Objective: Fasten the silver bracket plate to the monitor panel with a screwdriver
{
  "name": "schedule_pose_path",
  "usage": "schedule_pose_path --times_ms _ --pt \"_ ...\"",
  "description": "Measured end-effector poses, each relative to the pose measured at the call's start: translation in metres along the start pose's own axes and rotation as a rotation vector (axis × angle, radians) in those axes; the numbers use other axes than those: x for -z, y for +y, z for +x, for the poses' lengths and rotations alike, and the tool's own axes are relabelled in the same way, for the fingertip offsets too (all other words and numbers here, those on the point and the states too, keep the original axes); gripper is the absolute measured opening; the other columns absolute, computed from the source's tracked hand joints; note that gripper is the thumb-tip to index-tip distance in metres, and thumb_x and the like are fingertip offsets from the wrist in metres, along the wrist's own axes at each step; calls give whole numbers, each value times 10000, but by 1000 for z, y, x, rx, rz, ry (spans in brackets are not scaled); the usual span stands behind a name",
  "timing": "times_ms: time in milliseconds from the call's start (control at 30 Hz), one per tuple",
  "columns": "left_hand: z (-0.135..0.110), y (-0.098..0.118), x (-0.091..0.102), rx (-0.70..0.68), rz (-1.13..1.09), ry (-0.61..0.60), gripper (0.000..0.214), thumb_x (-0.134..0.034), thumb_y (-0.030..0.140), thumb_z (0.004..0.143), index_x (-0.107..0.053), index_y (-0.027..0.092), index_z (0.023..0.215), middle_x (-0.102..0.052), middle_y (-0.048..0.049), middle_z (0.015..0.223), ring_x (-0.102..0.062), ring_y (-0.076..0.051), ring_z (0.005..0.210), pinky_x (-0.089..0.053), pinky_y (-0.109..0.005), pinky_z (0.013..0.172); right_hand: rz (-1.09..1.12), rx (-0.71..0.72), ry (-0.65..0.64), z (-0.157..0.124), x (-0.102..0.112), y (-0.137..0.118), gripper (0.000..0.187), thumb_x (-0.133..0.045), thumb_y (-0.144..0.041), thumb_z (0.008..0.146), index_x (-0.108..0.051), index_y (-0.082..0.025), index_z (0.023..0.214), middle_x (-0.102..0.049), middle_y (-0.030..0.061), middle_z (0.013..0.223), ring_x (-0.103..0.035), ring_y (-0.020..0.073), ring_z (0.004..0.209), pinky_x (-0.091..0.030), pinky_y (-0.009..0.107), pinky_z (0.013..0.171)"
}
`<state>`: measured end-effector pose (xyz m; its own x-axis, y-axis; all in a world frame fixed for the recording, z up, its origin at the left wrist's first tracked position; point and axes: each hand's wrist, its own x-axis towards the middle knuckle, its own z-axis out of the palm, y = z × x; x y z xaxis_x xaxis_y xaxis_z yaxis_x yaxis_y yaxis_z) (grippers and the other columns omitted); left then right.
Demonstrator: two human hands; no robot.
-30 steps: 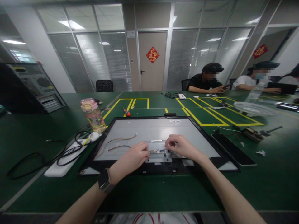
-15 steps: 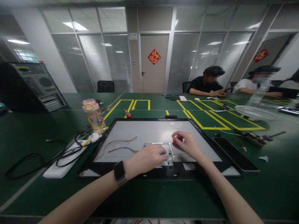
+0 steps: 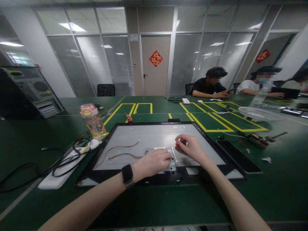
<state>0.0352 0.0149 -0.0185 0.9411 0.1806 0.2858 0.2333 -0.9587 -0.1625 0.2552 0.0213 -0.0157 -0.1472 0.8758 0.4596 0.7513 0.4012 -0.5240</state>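
Observation:
A flat display panel (image 3: 151, 133) with a black frame lies grey side up on the table before me. My left hand (image 3: 156, 160), wearing a watch (image 3: 127, 175), rests over a metal bracket (image 3: 172, 154) on the panel's near part. Its fingers are bent down and pressed together; whatever is under their tips is hidden. Just right of the bracket is my right hand (image 3: 191, 146), fingers curled in a pinch. A small red object (image 3: 178, 146) shows below these fingers, mostly covered, its kind unclear. Thin cables (image 3: 125, 155) lie on the panel left of my left hand.
A white power strip (image 3: 57, 173) with black cords and a pink-lidded bottle (image 3: 92, 120) stand left. A red-handled screwdriver (image 3: 129, 118) lies beyond the panel. Right are a phone (image 3: 238, 156) and a dark tool (image 3: 257, 140). Co-workers (image 3: 211, 83) sit across the table.
The view has shifted slightly, so everything sits a little further left. My left fingers have closed in over the bracket, covering a small shiny part. My right hand stays by the red object.

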Motion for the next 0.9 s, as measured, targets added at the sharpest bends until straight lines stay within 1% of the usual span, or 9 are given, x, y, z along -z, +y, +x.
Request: schedule_pose_path --times_ms 100,200,467,567,767,900 --pt "-1 0 2 0 -17 9 170 -528 82 935 -592 150 793 -602 -58 947 -544 -168 828 -445 -263 731 -25 -11 -5 1 0 4 157 -522 -232 807 -675 -199 799 -643 9 618 -581 171 570 -440 282 606" --pt "-1 0 2 6 -33 6 158 -537 88 933 -590 145 796 -605 -58 963 -542 -165 830 -445 -258 738 -37 -24 -2 2 0 8 154 -526 -213 801 -678 -193 798 -663 22 647 -598 178 592 -442 285 617" --pt "1 -2 -1 17 -41 23 171 -521 121 955 -588 151 800 -602 -49 932 -531 -162 814 -448 -264 729 -35 -39 -14 3 1 9 152 -537 -201 801 -688 -186 804 -675 31 651 -618 183 603 -458 280 615" --pt "2 -1 0 3 -6 27 180 -528 113 947 -583 152 781 -598 -49 930 -528 -169 818 -445 -274 739 -44 -42 -22 2 2 9 147 -546 -196 790 -693 -190 800 -684 36 660 -615 184 602 -455 281 614" --pt "4 2 -2 -51 114 20 178 -578 108 916 -566 151 743 -575 -40 856 -519 -177 776 -430 -288 685 -62 -47 -34 2 3 8 154 -544 -206 791 -696 -186 797 -691 46 671 -623 189 609 -454 292 629" --pt "6 5 -4 -80 178 21 162 -594 111 905 -569 147 749 -567 -37 838 -520 -185 772 -438 -309 704 -65 -47 -41 1 3 7 159 -538 -202 793 -697 -188 804 -696 47 683 -625 188 614 -457 291 632"
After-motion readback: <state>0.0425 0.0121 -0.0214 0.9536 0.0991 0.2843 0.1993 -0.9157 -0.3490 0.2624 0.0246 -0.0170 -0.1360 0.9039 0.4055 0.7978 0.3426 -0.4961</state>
